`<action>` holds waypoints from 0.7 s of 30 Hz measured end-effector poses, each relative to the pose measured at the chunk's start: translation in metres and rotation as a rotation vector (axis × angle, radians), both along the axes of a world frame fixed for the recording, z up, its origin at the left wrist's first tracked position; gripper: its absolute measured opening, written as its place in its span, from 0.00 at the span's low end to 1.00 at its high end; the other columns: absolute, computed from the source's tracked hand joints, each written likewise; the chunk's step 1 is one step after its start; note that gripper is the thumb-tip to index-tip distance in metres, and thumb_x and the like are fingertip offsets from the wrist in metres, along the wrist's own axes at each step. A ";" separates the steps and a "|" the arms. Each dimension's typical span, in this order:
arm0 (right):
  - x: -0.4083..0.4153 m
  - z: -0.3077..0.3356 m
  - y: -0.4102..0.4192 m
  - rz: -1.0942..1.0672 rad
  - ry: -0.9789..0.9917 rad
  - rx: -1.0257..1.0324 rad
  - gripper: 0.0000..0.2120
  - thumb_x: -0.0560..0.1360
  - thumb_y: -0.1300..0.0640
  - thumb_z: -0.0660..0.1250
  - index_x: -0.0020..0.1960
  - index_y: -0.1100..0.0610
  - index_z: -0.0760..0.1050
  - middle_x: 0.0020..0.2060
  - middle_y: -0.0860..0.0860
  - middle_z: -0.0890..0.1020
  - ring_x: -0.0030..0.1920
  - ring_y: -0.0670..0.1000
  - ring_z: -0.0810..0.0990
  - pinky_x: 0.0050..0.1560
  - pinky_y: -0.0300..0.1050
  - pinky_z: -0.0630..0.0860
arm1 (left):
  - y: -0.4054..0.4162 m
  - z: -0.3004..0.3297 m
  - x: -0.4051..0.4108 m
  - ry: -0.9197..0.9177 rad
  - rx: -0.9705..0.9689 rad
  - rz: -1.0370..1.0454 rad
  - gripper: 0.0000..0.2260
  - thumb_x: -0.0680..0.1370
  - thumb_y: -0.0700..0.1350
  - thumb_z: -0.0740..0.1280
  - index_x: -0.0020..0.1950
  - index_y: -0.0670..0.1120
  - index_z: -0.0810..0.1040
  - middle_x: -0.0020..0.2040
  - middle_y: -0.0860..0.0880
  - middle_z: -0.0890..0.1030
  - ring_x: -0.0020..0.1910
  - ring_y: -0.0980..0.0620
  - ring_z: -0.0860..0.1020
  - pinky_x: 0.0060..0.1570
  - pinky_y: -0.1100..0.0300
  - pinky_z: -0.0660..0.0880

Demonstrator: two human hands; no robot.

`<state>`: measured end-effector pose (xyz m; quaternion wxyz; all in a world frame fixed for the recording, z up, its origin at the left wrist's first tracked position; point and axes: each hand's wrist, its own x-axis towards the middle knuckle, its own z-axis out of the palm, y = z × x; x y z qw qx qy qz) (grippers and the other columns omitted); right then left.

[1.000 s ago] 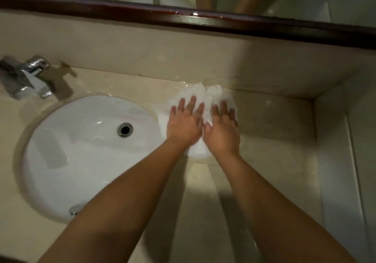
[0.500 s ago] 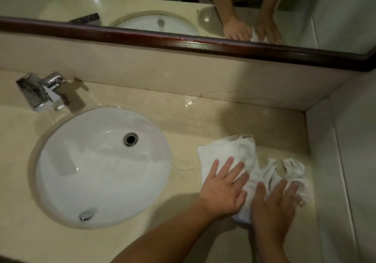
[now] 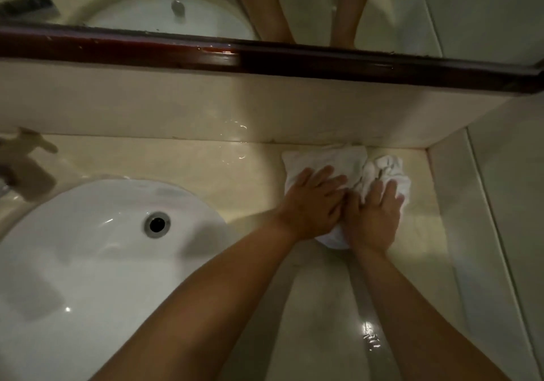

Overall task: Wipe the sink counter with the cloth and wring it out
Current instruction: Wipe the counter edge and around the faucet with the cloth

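A white cloth (image 3: 323,159) lies crumpled on the beige sink counter (image 3: 182,159), in the back right corner against the backsplash. My left hand (image 3: 312,201) presses flat on its left part, fingers stretched out toward the wall. My right hand (image 3: 374,218) presses beside it on the bunched right part of the cloth, thumbs nearly touching. The near edge of the cloth is hidden under both palms. The counter shines wet behind the basin and near the front.
The white oval basin (image 3: 88,248) with its drain (image 3: 157,224) fills the left. A blurred chrome faucet (image 3: 20,162) stands at the far left. The dark wooden mirror frame (image 3: 265,59) runs above the backsplash. A tiled side wall (image 3: 485,204) closes the right.
The cloth was drawn from behind the basin toward the front right, and both hands have now pushed it away into the back right corner. The camera has also shifted.
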<state>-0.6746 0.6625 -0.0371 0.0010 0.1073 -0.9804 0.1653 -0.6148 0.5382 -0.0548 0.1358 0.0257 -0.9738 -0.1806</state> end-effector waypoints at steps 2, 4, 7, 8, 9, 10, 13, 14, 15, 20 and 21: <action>-0.012 0.000 -0.015 0.021 0.009 0.007 0.39 0.74 0.39 0.48 0.73 0.66 0.66 0.74 0.66 0.64 0.72 0.73 0.62 0.68 0.65 0.64 | -0.015 -0.002 -0.009 0.010 -0.022 0.005 0.18 0.76 0.54 0.58 0.56 0.50 0.84 0.64 0.52 0.80 0.68 0.45 0.73 0.64 0.44 0.67; -0.018 0.002 -0.031 0.024 -0.011 0.013 0.41 0.73 0.36 0.46 0.76 0.64 0.63 0.76 0.63 0.61 0.75 0.70 0.58 0.71 0.62 0.60 | -0.027 -0.002 -0.013 -0.003 -0.014 0.022 0.18 0.76 0.54 0.57 0.55 0.50 0.84 0.63 0.52 0.80 0.68 0.45 0.74 0.64 0.44 0.68; -0.008 0.002 -0.056 0.062 0.028 0.013 0.42 0.73 0.36 0.46 0.75 0.65 0.64 0.75 0.63 0.63 0.74 0.70 0.60 0.71 0.61 0.60 | -0.048 -0.002 -0.002 0.025 0.032 0.063 0.17 0.76 0.53 0.58 0.54 0.51 0.85 0.61 0.53 0.81 0.68 0.46 0.74 0.64 0.45 0.69; -0.002 0.002 -0.066 0.082 0.039 0.012 0.41 0.74 0.37 0.46 0.74 0.67 0.65 0.74 0.64 0.65 0.74 0.70 0.61 0.71 0.62 0.61 | -0.058 -0.003 0.006 0.049 0.041 0.081 0.16 0.76 0.52 0.59 0.54 0.50 0.85 0.61 0.53 0.81 0.67 0.47 0.74 0.64 0.46 0.69; 0.007 0.001 -0.079 0.099 0.039 0.011 0.40 0.75 0.38 0.47 0.73 0.67 0.66 0.74 0.64 0.66 0.73 0.69 0.63 0.71 0.62 0.62 | -0.070 -0.004 0.017 0.071 0.044 0.101 0.16 0.76 0.52 0.59 0.54 0.50 0.84 0.60 0.53 0.82 0.67 0.47 0.74 0.64 0.47 0.69; 0.016 -0.002 -0.095 0.108 0.028 0.015 0.38 0.75 0.40 0.48 0.73 0.67 0.67 0.73 0.64 0.67 0.72 0.69 0.65 0.71 0.61 0.62 | -0.084 -0.004 0.030 0.082 0.041 0.116 0.16 0.76 0.51 0.59 0.54 0.50 0.84 0.60 0.54 0.82 0.67 0.48 0.74 0.64 0.47 0.68; 0.053 -0.010 -0.147 0.195 -0.030 0.086 0.33 0.78 0.44 0.44 0.72 0.63 0.70 0.73 0.59 0.69 0.73 0.64 0.65 0.70 0.55 0.57 | -0.131 -0.002 0.076 0.095 0.023 0.158 0.15 0.78 0.49 0.59 0.56 0.50 0.83 0.60 0.53 0.82 0.67 0.48 0.74 0.65 0.49 0.67; 0.069 -0.011 -0.165 0.219 -0.040 0.095 0.32 0.79 0.45 0.44 0.71 0.62 0.70 0.73 0.59 0.69 0.73 0.64 0.65 0.70 0.56 0.58 | -0.148 0.000 0.092 0.106 0.010 0.170 0.14 0.79 0.49 0.59 0.55 0.49 0.84 0.60 0.53 0.82 0.66 0.46 0.75 0.64 0.49 0.69; 0.086 -0.011 -0.182 0.237 -0.042 0.069 0.30 0.79 0.46 0.47 0.71 0.63 0.71 0.73 0.60 0.70 0.72 0.65 0.66 0.70 0.58 0.60 | -0.165 0.002 0.108 0.118 -0.005 0.178 0.14 0.80 0.48 0.59 0.54 0.48 0.84 0.59 0.52 0.82 0.65 0.45 0.76 0.62 0.49 0.70; 0.166 0.006 -0.262 0.313 -0.064 0.018 0.33 0.74 0.44 0.52 0.69 0.64 0.73 0.71 0.60 0.72 0.69 0.67 0.70 0.67 0.60 0.68 | -0.236 0.007 0.188 0.025 -0.047 0.333 0.15 0.78 0.49 0.59 0.52 0.48 0.84 0.60 0.49 0.82 0.65 0.44 0.75 0.64 0.45 0.71; 0.177 0.007 -0.272 0.343 -0.084 0.019 0.34 0.74 0.43 0.50 0.70 0.64 0.72 0.72 0.60 0.71 0.70 0.67 0.69 0.68 0.60 0.67 | -0.244 0.008 0.200 0.008 -0.043 0.362 0.15 0.78 0.49 0.59 0.52 0.48 0.84 0.60 0.50 0.81 0.66 0.44 0.75 0.65 0.44 0.70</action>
